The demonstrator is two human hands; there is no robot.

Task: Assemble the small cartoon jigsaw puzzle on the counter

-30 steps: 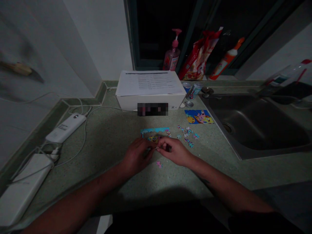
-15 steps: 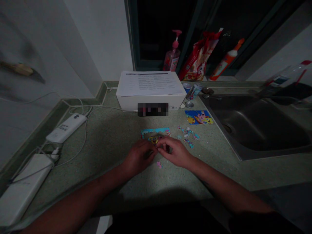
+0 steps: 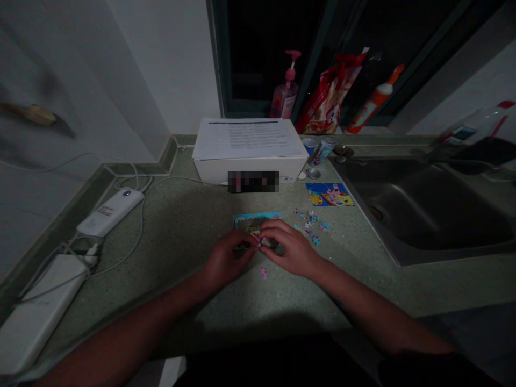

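The fingertips of the left hand [image 3: 230, 251] appear to be brought together on a small pinkish cardboard puzzle piece [image 3: 258, 243], held at the near side of a turquoise-bordered cardboard puzzle [image 3: 257, 216]. The right hand's [image 3: 292, 246] fingertips are placed just beside it; whether the piece is also gripped by them cannot be told. The puzzle is partly covered by both hands, so sections could be skewed if pressed by a finger. Misalignment could be caused by dim light. The lone pink knobbed piece [image 3: 263, 272] on the near side could be displaced by a lowered wrist; the loose multicoloured pieces [image 3: 311, 220], right, could be scattered by a sideways swing.
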